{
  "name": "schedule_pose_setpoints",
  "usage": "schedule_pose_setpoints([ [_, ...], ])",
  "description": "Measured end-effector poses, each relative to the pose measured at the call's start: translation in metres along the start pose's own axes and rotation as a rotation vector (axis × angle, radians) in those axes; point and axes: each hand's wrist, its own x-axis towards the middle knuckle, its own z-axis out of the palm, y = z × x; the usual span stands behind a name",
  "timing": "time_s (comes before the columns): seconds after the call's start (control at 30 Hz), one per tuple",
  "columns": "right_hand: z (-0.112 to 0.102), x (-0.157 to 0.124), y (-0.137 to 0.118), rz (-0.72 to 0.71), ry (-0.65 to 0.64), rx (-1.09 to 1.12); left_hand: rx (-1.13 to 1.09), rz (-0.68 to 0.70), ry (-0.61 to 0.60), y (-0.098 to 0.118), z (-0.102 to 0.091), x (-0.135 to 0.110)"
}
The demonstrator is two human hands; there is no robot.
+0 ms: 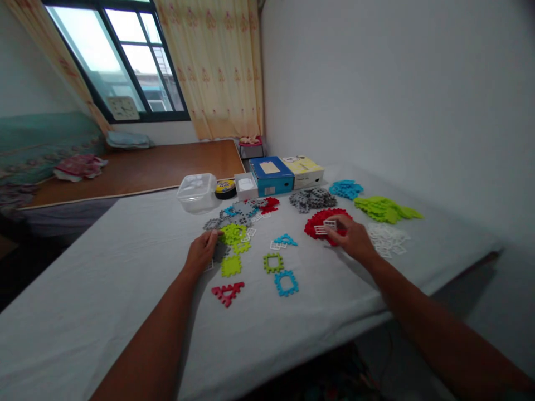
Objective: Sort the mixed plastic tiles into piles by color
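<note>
A bright window [144,53] and a yellow curtain [221,72] are at the back of the room, and a white cloth covers the tabletop [137,250]. A round red pile [315,220] of flat toy pieces sits on it. The right hand [353,238] is over the right part of the red pile, with its grip pinched on small white pieces [321,229] — they look like tiny windows, and they show right over the red.

The left hand [200,252] is well to the left of the red pile. Its fingertips are at the edge of some light green pieces [234,233], but one cannot tell if that grip is squeezing anything.

Just behind the red pile is a gray pile [312,199], and a blue pile [346,189] is behind it to the right. A light green pile [384,210] and a white pile [388,239] lie to its right. To its left, nearer the person, are a green square frame [267,263], a blue frame [277,284] and a red triangle [228,301]. A blue box [271,175] stands behind it, to the left — a clear tub [196,193] is farther left.
</note>
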Motion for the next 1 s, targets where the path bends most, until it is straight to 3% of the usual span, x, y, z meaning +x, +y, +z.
schedule_pose_setpoints([
  [0.2,-0.068,-0.03,0.104,0.329,0.322,-0.197,0.04,-0.014,-0.008,0.0,0.0,0.001],
  [0.33,-0.088,-0.041,0.139,0.397,0.317,-0.382,0.057,-0.002,0.012,-0.003,0.0,0.002],
  [0.47,-0.092,-0.043,0.151,0.384,0.261,-0.455,0.081,-0.024,0.01,-0.003,-0.001,0.001],
  [0.6,-0.092,-0.044,0.154,0.279,0.292,-0.549,0.058,-0.021,0.011,0.0,-0.002,-0.001],
  [0.77,-0.085,-0.046,0.136,0.275,0.081,-0.707,0.022,-0.011,0.004,0.002,-0.001,-0.001],
  [0.83,-0.078,-0.041,0.118,0.221,0.086,-0.684,0.014,-0.017,0.003,0.003,0.0,-0.001],
  [0.93,-0.06,-0.024,0.078,-0.016,0.087,-0.516,0.009,-0.021,0.003,0.006,0.0,-0.001],
  [1.0,-0.041,-0.013,0.044,-0.18,0.003,-0.37,0.006,-0.011,0.001,0.007,0.001,-0.002],
])
